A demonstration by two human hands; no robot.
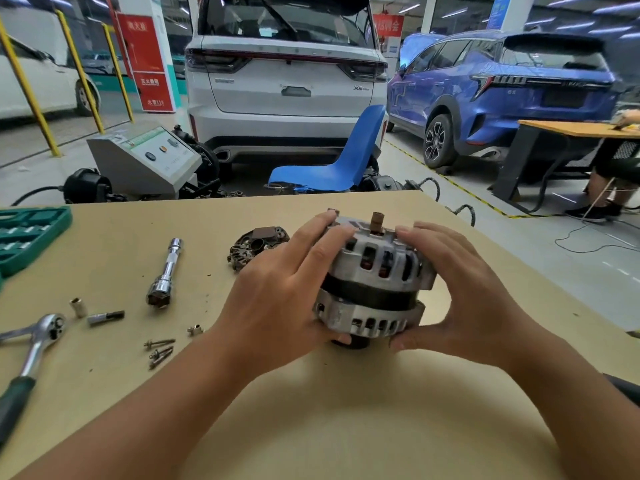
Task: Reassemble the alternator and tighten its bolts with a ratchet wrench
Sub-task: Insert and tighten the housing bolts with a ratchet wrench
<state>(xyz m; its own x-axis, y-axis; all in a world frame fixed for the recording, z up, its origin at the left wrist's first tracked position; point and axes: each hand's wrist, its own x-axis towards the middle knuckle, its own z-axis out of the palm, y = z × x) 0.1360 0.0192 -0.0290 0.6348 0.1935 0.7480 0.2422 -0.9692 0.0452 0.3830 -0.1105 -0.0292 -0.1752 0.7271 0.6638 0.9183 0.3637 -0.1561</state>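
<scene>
Fingers (332,230) of left hand (287,289) & right hand (460,289) curl round alternator (374,282), pressing its 2 housing halves together on worktop (311,427). Bolts (159,348), rectifier plate (258,245) & ratchet wrench (31,351) lie untouched to its left, so approx. half the assembly and all tightening remain.

The left hand (277,289) covers the alternator's (374,271) left flank, and the right hand (460,292) hides its right side; the underside, where it meets the bench (329,427), is in shadow. The ratchet wrench (31,351) runs off the left edge, its handle end cut away. The green socket case (31,233) is cropped there too, its contents blurred. The bolts (159,349) are too small to count surely. The seated person (613,174) at far right is cut off.
</scene>
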